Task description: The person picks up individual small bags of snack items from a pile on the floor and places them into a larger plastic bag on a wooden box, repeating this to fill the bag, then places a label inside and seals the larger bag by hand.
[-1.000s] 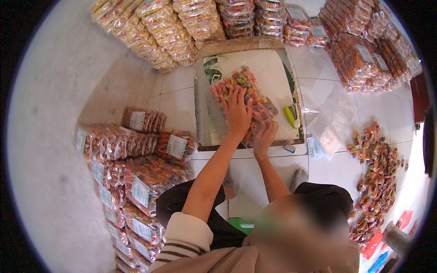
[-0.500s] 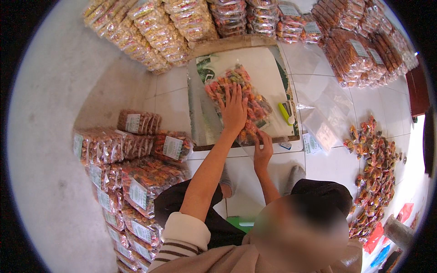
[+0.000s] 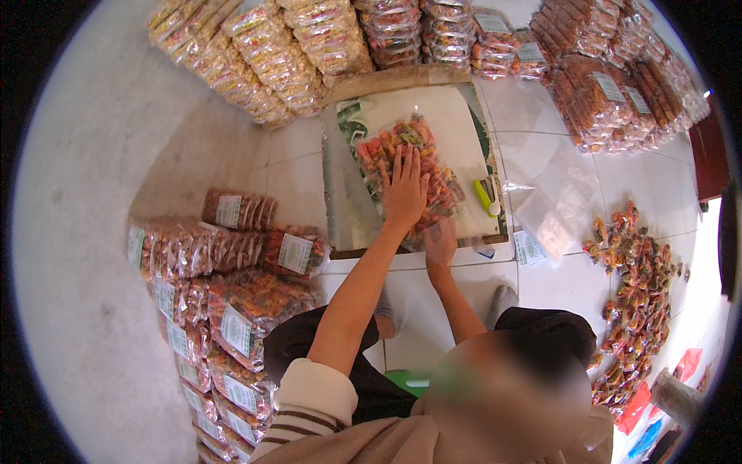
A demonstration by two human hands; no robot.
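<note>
Lying open and flat, fingers slightly spread, the left hand [image 3: 406,195] is covering the middle of a clear bag of colourful snacks [image 3: 444,185], which is resting on the low desk [image 3: 340,213]. The right hand [image 3: 440,241] is sitting at the bag's near end, blurring; its grip we cannot tell. Nearby, a lime-green stapler [image 3: 486,198] is lying.

Clear plastic bag [image 3: 442,187], glossy, packed with small pieces in red, orange, yellow and dark green. Lies flat on pale board [image 3: 456,131], slanting from far left toward near right. Contents lumpy, spread along length. Near end partly hidden; whether sealed, cannot tell.
</note>
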